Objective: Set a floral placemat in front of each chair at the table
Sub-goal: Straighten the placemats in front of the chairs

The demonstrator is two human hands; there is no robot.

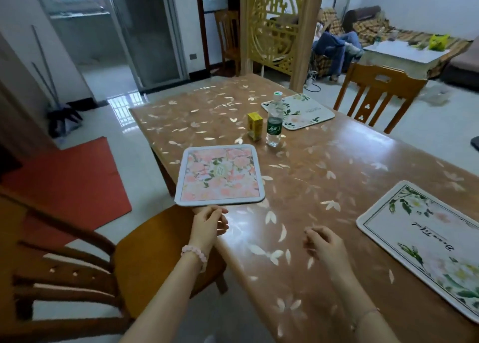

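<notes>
A pink floral placemat (220,175) lies flat at the left edge of the brown table (324,161), its left side slightly over the edge, in front of a wooden chair (145,239). My left hand (210,222) sits just behind the mat's near edge with its fingers loosely curled and holds nothing. My right hand (324,241) hovers over the table, also loosely curled and empty. A white placemat with green leaves (425,241) lies at the near right. Another white floral placemat (303,112) lies at the far side, before a second chair (375,94).
A clear water bottle (274,125) and a small yellow box (254,125) stand between the pink and far mats. A red floor mat (72,182) lies to the left. A carved wooden screen (274,24) stands behind the table, and a person (334,44) sits on a sofa beyond it.
</notes>
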